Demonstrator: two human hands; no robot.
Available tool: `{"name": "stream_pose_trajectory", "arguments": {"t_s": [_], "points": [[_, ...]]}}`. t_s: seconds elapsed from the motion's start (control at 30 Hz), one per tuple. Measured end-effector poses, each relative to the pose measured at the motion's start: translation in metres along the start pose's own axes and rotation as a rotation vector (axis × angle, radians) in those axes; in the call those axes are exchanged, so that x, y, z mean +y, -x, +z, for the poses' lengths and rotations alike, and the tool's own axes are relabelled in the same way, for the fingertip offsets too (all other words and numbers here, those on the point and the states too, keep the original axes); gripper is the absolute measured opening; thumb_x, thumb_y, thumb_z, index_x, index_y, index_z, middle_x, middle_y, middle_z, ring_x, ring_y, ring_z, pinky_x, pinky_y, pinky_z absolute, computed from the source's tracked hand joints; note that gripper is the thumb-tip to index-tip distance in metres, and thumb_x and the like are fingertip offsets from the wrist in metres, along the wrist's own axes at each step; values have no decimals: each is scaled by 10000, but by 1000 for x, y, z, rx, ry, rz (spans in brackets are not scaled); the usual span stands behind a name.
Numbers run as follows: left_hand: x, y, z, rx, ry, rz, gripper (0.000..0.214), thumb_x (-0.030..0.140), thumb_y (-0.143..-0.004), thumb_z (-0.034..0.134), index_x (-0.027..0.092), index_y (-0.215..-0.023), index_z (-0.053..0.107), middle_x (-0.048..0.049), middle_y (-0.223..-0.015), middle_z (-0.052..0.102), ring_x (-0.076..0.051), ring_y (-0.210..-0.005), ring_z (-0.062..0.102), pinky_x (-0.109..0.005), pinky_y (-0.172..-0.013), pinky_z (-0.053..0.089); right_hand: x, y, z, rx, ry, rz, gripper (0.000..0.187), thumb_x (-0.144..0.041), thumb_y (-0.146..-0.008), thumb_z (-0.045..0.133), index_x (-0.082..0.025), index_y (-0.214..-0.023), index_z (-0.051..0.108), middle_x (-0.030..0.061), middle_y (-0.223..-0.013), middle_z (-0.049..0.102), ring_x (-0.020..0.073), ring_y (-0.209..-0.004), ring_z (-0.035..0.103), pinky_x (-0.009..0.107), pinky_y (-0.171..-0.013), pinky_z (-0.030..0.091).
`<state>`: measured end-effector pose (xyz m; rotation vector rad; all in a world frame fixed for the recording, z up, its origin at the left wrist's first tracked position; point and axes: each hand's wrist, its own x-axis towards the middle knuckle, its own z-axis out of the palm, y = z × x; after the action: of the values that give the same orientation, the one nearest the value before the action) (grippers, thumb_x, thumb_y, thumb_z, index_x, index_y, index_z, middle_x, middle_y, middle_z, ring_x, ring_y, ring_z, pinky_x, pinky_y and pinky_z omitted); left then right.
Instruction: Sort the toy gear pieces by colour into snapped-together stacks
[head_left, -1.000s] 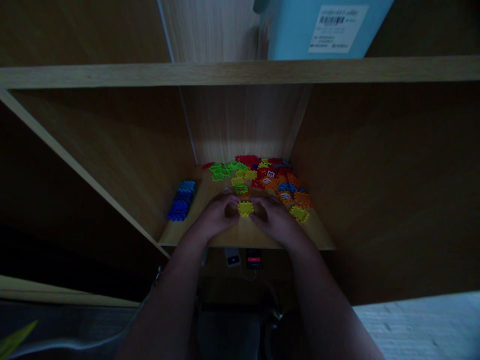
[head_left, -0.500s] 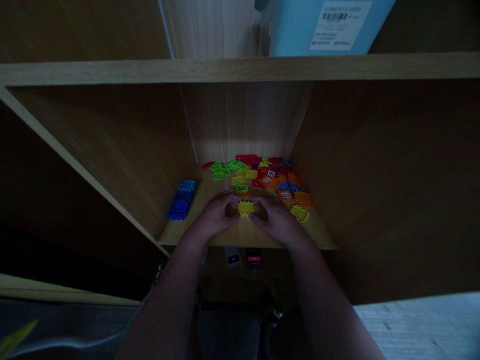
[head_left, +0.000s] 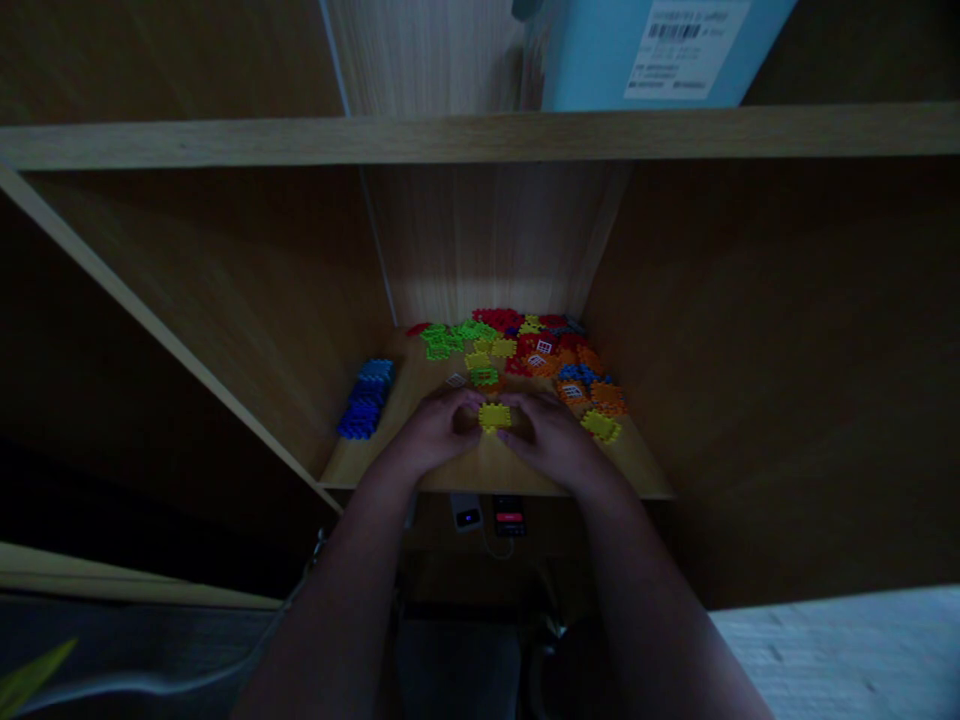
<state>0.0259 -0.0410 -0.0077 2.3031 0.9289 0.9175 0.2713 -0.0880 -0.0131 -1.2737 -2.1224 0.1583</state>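
Observation:
Between my two hands is a yellow interlocking plastic tile [head_left: 494, 417] with notched edges. My left hand [head_left: 441, 432] grips its left side, fingers curled with the thumb toward me. On the opposite side my right hand [head_left: 546, 432] pinches the same tile. Just beyond my fingertips lies a green tile [head_left: 484, 376], with more yellow tiles [head_left: 478, 359] behind it. A white window-shaped piece [head_left: 455, 380] rests past my left fingers. To the right of my right hand is another yellow tile stack [head_left: 601, 426].
Blue tiles [head_left: 364, 405] are stacked by the left wall of the wooden shelf [head_left: 495, 478]. Green tiles [head_left: 442, 341], red tiles [head_left: 499, 319] and orange tiles [head_left: 606, 398] lie at the back and right. A light-blue box [head_left: 585, 60] stands on the upper shelf. Below sits a phone [head_left: 509, 518].
Hardly anything differs. Both hands still hold the yellow tile in the same place, and the whole view has shifted very slightly.

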Motion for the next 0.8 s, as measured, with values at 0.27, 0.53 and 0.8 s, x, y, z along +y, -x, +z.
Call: {"name": "stream_pose_trajectory", "arguments": {"t_s": [0.27, 0.53, 0.8], "points": [[2, -1, -1, 3, -82, 88, 368, 167, -858, 756, 252, -1212, 706, -57, -1259, 764, -274, -1224, 703, -450, -1112, 544, 3, 0, 3, 0, -2, 12, 417, -366, -995, 734, -241, -1387, 667, 114, -1353, 761, 321, -1287, 684, 539, -1145, 513], [5, 0, -1, -7, -134, 187, 298, 124, -846, 759, 265, -1107, 779, -86, -1333, 684, -285, -1288, 654, -468, -1134, 534, 3, 1, 3, 4, 7, -4, 400, -363, -991, 742, -252, -1370, 679, 102, -1346, 766, 325, -1283, 685, 551, -1153, 505], [2, 1, 2, -18, -208, 175, 248, 183, -879, 778, 275, -1109, 783, -82, -1333, 699, -293, -1282, 655, -498, -1145, 517, 2, 1, 1, 5, 14, -23, 376, -357, -985, 751, -239, -1336, 689, 110, -1299, 772, 321, -1258, 686, 539, -1133, 512]]}}
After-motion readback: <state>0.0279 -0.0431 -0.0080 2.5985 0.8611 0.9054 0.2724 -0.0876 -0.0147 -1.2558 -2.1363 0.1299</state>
